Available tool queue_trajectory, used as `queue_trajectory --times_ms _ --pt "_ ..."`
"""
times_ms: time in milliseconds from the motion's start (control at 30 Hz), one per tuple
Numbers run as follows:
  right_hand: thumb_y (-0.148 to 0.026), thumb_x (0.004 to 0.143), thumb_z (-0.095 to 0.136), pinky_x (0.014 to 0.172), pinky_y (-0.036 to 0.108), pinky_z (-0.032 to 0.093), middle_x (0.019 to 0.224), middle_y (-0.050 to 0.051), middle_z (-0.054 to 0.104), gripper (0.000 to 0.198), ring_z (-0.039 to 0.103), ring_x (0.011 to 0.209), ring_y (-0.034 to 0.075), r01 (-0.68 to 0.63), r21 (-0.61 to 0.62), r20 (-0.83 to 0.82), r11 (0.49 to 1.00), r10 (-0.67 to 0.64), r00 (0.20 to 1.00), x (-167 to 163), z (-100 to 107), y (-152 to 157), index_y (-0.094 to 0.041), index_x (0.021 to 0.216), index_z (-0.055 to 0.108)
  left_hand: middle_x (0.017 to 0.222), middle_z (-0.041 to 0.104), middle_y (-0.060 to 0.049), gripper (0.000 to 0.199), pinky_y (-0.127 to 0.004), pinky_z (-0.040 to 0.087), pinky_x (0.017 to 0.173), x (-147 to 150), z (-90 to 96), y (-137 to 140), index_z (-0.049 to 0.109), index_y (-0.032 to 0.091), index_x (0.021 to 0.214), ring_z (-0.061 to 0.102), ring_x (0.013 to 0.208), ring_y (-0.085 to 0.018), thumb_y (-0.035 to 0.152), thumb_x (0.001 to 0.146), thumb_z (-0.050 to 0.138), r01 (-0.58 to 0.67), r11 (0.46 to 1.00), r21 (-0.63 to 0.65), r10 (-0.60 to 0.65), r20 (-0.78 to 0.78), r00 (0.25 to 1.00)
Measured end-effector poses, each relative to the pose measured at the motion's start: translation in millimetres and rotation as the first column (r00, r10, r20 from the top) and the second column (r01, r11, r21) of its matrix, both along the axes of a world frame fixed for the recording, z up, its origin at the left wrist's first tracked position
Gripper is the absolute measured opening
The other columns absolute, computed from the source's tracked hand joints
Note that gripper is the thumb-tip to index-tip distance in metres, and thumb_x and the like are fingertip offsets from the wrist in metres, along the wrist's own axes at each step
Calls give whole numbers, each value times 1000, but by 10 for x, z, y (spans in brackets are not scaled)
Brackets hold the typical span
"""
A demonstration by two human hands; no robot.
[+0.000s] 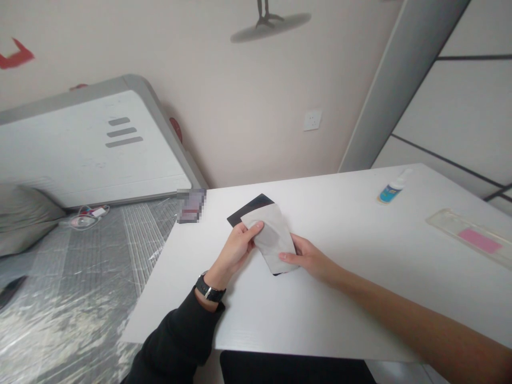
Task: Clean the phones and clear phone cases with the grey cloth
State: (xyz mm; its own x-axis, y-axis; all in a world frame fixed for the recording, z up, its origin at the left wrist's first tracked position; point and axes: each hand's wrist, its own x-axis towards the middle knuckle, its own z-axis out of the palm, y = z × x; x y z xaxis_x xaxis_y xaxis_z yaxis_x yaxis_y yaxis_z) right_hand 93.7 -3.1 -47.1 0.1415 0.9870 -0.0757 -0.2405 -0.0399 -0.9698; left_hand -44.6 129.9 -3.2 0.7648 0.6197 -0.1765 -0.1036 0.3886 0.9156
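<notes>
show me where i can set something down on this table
The white table is bare between the right hand and the bottle, and between the watch and the table's left edge. It's crowded around the left hand, pale sheet and dark flat piece.

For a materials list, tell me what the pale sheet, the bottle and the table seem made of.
Pale sheet: matte paper or thin cloth; dull surface and faint creases fit either. Bottle: probably plastic, smooth; its body looks pale and cloudy around the blue label. Table: perhaps laminated or painted board, satin white, judging by its even surface and soft sheen.
</notes>
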Motion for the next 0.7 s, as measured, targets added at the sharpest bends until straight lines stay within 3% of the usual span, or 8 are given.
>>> queue_trajectory --times_ms 133,300,400,500,600,700 --pt "-46 74 82 82 40 58 109 9 74 52 70 95 26 43 -28 -16 999 -44 999 17 17 27 -18 114 63 91 80 -11 41 -27 56 73 9 -22 31 78 10 93 72 77 -19 41 69 89 -69 997 -18 69 28 997" --pt "-57 74 80 61 30 58 92 5 71 51 67 74 19 146 -65 37 987 -143 989 68 41 44 -17 103 66 90 81 -9 19 -22 57 72 24 -17 42 77 10 93 72 74 -15 25 80 80 -102 986 -135 118 117 986" --pt "-60 77 76 59 29 56 97 6 72 52 67 77 20 136 -44 96 990 -132 987 69 62 33 -17 107 69 97 81 -9 17 -23 59 76 22 13 11 75 10 100 75 83 -17 17 85 72 -80 976 -201 107 127 986" --pt "-60 78 75 59 29 56 111 8 70 58 66 81 21 131 -48 81 990 -127 989 50 70 25 -19 118 67 111 78 -14 27 -31 58 93 22 40 -32 71 7 112 74 105 -24 15 87 66 -13 971 -238 47 139 989" --pt "-61 82 72 61 29 54 104 6 69 57 63 78 19 126 -66 49 990 -123 991 32 52 28 -20 120 66 117 76 -17 34 -38 53 104 34 42 -70 67 5 121 70 115 -28 16 89 64 7 965 -263 40 174 984" --pt "-61 86 68 72 30 54 104 6 69 51 64 88 21 90 -32 42 995 -89 995 7 19 30 -22 118 65 120 75 -17 38 -41 49 109 49 33 -103 65 6 126 67 121 -30 21 90 64 8 962 -274 48 195 980"
